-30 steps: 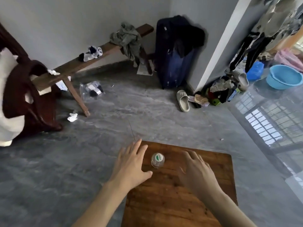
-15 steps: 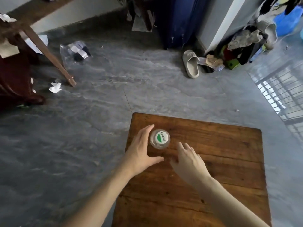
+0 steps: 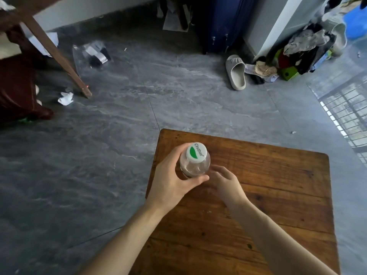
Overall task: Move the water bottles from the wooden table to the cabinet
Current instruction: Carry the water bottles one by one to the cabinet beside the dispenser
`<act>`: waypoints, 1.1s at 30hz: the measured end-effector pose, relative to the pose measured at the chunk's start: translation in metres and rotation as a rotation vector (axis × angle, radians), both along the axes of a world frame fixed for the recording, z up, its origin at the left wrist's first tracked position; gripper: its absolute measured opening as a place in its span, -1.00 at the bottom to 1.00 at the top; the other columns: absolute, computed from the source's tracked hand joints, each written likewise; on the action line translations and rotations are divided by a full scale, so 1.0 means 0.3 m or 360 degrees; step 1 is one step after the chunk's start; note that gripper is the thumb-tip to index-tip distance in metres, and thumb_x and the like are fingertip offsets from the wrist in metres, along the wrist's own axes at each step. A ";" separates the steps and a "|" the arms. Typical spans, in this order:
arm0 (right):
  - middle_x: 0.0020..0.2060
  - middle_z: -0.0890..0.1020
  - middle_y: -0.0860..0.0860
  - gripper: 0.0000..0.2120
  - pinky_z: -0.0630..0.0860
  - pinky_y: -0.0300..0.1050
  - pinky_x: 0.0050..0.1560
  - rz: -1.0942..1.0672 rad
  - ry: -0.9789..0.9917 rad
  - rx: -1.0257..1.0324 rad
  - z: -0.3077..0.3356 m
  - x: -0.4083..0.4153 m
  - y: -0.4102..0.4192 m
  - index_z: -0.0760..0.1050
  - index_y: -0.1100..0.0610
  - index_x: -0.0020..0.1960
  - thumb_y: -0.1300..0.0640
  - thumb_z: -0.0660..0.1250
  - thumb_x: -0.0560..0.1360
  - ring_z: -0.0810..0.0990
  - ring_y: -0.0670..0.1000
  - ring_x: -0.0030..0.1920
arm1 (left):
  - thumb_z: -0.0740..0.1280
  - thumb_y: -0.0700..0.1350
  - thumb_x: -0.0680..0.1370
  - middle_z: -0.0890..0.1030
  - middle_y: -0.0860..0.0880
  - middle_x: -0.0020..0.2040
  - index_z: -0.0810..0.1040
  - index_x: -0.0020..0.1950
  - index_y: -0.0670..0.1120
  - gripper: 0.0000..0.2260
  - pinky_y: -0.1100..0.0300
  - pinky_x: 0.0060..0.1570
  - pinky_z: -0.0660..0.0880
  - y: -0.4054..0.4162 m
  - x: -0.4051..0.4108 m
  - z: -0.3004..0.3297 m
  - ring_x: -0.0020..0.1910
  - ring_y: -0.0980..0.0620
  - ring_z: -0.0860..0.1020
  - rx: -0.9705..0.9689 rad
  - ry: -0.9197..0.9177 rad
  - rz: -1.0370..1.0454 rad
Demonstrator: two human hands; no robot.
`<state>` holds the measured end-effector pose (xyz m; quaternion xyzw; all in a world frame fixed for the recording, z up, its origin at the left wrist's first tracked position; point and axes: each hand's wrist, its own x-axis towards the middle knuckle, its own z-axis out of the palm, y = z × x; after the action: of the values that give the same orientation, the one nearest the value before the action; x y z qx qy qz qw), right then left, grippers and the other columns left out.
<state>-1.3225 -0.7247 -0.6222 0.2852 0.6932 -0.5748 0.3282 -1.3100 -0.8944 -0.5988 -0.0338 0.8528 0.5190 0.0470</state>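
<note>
A clear water bottle (image 3: 195, 162) with a white and green cap stands upright near the far left corner of the wooden table (image 3: 268, 195), seen from above. My left hand (image 3: 171, 180) grips the bottle's body, thumb curled round its near side and fingers round its far left side. My right hand (image 3: 224, 181) rests beside the bottle's lower right side with loosely curled fingers that reach toward it; whether they touch it is unclear. No cabinet is in view.
Grey stone floor surrounds the table. A wooden bench leg (image 3: 59, 58) and crumpled paper (image 3: 65, 98) lie at the far left. A blue suitcase (image 3: 222, 22), a grey slipper (image 3: 236, 72) and a pile of clothes (image 3: 297, 52) sit at the back right.
My left hand has closed round the bottle, having been open beside it. My right hand has moved in close to the bottle's right side. The view has tilted further down.
</note>
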 end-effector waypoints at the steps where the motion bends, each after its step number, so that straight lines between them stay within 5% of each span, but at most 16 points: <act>1: 0.15 0.67 0.07 -0.68 0.55 0.13 0.26 -0.0160 -0.0070 -0.0137 0.013 0.000 0.002 0.49 0.06 0.33 0.15 0.22 0.60 0.64 0.06 0.16 | 0.58 0.27 0.33 0.56 0.37 0.24 0.44 0.33 0.26 -0.38 0.40 0.23 0.46 0.003 -0.005 0.032 0.29 0.30 0.52 0.0009 0.0017 0.0005; 3: 0.07 0.71 0.09 -0.74 0.53 0.14 0.27 -0.0386 -0.0163 -0.0350 0.048 -0.004 0.006 0.52 0.10 0.26 0.14 0.19 0.62 0.66 0.08 0.14 | 0.57 0.30 0.33 0.57 0.39 0.21 0.46 0.31 0.23 -0.39 0.47 0.20 0.41 0.013 -0.021 0.100 0.26 0.33 0.53 0.0026 0.0067 -0.0012; 6: -0.06 0.75 0.08 -0.77 0.58 0.10 0.19 -0.0573 -0.0254 -0.0583 0.137 -0.016 0.016 0.55 0.13 0.16 0.11 0.15 0.64 0.68 0.10 0.10 | 0.58 0.27 0.34 0.65 0.25 0.19 0.51 0.34 0.13 -0.37 0.21 0.24 0.51 0.038 -0.044 0.201 0.23 0.18 0.60 0.0113 0.0114 -0.0036; 9: 0.04 0.73 0.12 -0.73 0.59 0.10 0.17 -0.0679 -0.0302 -0.0704 0.251 -0.025 0.035 0.53 0.17 0.23 0.10 0.17 0.64 0.67 0.14 0.13 | 0.57 0.26 0.35 0.66 0.21 0.19 0.52 0.34 0.12 -0.39 0.06 0.26 0.53 0.070 -0.055 0.318 0.23 0.12 0.61 0.0194 0.0177 -0.0046; 15: -0.05 0.74 0.19 -0.68 0.62 0.01 -0.08 -0.0780 -0.0315 -0.0886 0.536 -0.031 0.106 0.54 0.21 0.10 0.00 0.13 0.65 0.71 0.19 0.06 | 0.53 0.30 0.35 0.67 0.24 0.12 0.55 0.25 0.18 -0.47 0.31 0.21 0.48 0.126 -0.106 0.602 0.18 0.15 0.63 0.0246 0.0276 -0.0123; 21: 0.05 0.71 0.23 -0.59 0.59 0.02 0.00 -0.0801 -0.0273 -0.1035 0.878 -0.033 0.157 0.48 0.26 0.29 -0.02 0.09 0.67 0.73 0.16 0.01 | 0.56 0.16 0.34 0.71 0.04 0.16 0.58 0.32 0.04 -0.42 -0.17 0.26 0.56 0.172 -0.159 0.975 0.20 -0.03 0.66 0.0420 0.0268 -0.0267; 33: 0.06 0.69 0.30 -0.64 0.63 0.03 -0.09 -0.0773 0.0084 -0.1204 1.550 0.054 0.352 0.49 0.29 0.25 0.05 0.16 0.63 0.69 0.23 0.06 | 0.59 0.09 0.32 0.73 0.04 0.08 0.62 0.20 0.12 -0.54 0.23 0.02 0.60 0.298 -0.156 1.709 0.08 0.02 0.71 0.0550 0.0510 -0.0512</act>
<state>-1.3063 -0.6192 -0.1573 0.2849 0.3554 -0.8553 0.2471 -1.3567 -0.8051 -0.0861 0.1930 0.7427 0.6412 -0.0016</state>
